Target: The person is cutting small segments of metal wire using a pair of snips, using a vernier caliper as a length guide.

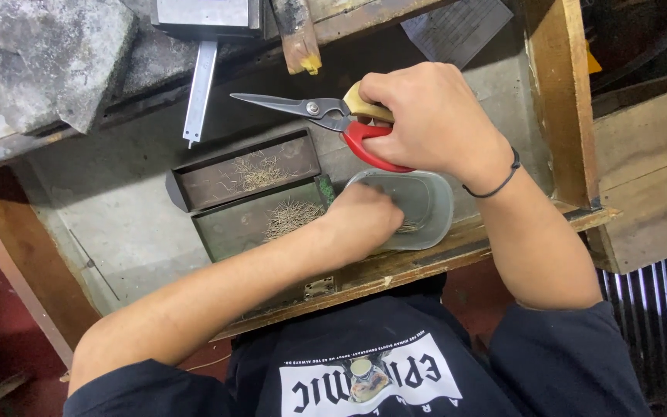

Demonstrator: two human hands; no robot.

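The right hand is closed round the handles of a pair of snips, fingers wrapped tight over the red lower grip and the cream upper one, so the blades sit nearly shut and point away to the left, raised clear above the trays. Held up like that, the tool stays ready without blocking the reach below. Down there the left hand dips into a shallow grey oval dish set right at the near edge of the tabletop, within easy reach of the body; its fingers are curled in over the dish, and whether they have pinched anything up cannot be told from here. Just left of the dish, two dark rectangular metal trays lie side by side, touching, each with a little heap of thin, pale, wiry slivers in the middle. The snips themselves look well used: long, narrow, dull steel blades, a round pivot bolt, and a bright red handle loop.
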